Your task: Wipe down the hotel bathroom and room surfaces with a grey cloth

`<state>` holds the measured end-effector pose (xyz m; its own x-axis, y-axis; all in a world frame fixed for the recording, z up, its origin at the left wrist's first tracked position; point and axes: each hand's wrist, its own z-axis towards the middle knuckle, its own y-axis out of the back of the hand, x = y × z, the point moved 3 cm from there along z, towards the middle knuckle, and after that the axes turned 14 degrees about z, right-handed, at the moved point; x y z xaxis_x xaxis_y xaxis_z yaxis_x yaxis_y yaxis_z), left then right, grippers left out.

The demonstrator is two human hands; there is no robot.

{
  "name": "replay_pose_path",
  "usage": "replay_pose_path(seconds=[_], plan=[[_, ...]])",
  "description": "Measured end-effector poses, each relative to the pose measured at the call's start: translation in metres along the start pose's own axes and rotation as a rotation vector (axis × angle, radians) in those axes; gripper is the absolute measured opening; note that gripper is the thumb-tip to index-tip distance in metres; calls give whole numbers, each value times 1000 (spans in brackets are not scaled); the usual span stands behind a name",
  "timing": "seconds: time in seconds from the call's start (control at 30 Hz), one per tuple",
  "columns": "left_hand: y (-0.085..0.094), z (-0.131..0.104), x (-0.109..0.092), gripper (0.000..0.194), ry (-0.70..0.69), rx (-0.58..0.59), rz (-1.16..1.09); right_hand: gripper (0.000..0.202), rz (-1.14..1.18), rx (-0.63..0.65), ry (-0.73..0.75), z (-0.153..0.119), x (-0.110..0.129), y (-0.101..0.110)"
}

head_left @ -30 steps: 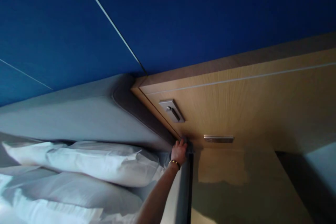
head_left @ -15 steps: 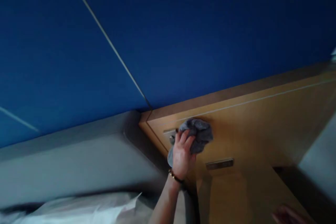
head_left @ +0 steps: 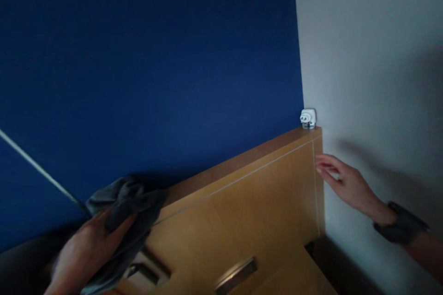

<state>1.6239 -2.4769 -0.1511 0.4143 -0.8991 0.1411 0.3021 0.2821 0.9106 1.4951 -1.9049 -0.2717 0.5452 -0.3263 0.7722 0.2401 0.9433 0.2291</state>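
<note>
My left hand (head_left: 90, 245) is closed on a dark grey cloth (head_left: 133, 209), pressing it on the left part of the wooden ledge against the blue wall. Part of the cloth hangs down over the front of the wooden panel (head_left: 238, 207). My right hand (head_left: 346, 183), with a dark band on its wrist, is in the air by the panel's right end. Its fingers are bent, with a gap between them and the thumb, and it holds nothing. Above and left of it, a white plug adapter (head_left: 308, 117) stands on the ledge in the corner.
A metal plate with a dark fitting (head_left: 147, 269) is set in the panel below the cloth. Further right is a slim metal-framed slot (head_left: 237, 276). A pale wall (head_left: 374, 55) closes off the right side, and a dark padded edge (head_left: 24, 262) is at lower left.
My left hand has moved the cloth from the panel's front, by the metal plate, up onto the ledge. My right hand has risen toward the corner. The view has turned right, bringing in the adapter.
</note>
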Motion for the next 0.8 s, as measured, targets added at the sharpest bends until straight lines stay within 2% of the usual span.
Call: replay_pose_path(seconds=[0.07, 0.17, 0.23, 0.3, 0.4, 0.5, 0.57, 0.67, 0.73, 0.8], plan=[[3, 1, -53, 33, -73, -66, -51, 41, -208, -34, 205, 63, 7, 13], [9, 4, -134, 33, -221, -146, -93, 53, -522, 32, 346, 144, 3, 19], [13, 10, -186, 34, -310, -163, -80, 59, -656, 147, 386, 182, -8, 15], [17, 16, -236, 36, -409, -169, -58, 54, -706, 288, 424, 205, -19, 7], [22, 23, -307, 39, -536, -170, -29, 36, -704, 436, 468, 217, -24, -2], [27, 30, -375, 40, -654, -187, -47, 22, -718, 449, 479, 213, -11, -1], [30, 35, -421, 39, -746, -211, -74, 20, -728, 397, 481, 209, 4, 6], [32, 44, -494, 41, -867, -215, -72, 27, -716, 204, 478, 205, 31, 25], [31, 52, -541, 44, -903, -182, -47, 29, -709, 94, 483, 204, 47, 37], [31, 60, -577, 48, -894, -142, -25, 28, -728, 59, 491, 206, 57, 45]])
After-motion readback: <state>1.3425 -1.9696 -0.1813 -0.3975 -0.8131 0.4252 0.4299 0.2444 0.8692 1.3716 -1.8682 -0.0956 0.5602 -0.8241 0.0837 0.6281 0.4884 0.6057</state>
